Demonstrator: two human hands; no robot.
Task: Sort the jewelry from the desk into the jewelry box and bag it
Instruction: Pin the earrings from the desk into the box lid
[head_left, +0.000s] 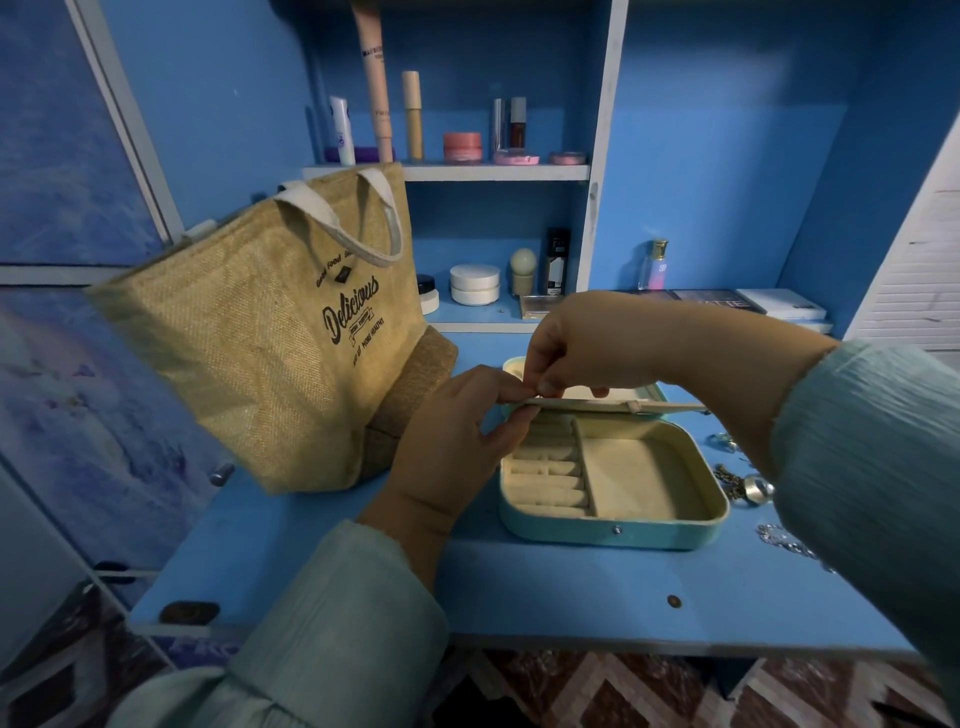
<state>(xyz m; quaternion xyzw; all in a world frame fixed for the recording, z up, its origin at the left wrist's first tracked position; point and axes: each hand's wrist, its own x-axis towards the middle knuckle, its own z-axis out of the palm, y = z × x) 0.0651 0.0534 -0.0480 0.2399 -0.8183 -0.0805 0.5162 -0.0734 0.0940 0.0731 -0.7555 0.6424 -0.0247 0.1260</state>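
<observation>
Both hands pinch the lid's left edge over the open jewelry box at desk centre: left hand below, right hand above. Jewelry lies right, half hidden by the right sleeve; the bag stands far left

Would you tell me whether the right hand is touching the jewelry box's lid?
Touching: the head view shows the right hand pinching the lid's edge.

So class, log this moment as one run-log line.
stage: box opening | left hand: pinches lid edge | right hand: pinches lid edge | jewelry box: compartments empty | jewelry: on desk | bag: upright
</observation>
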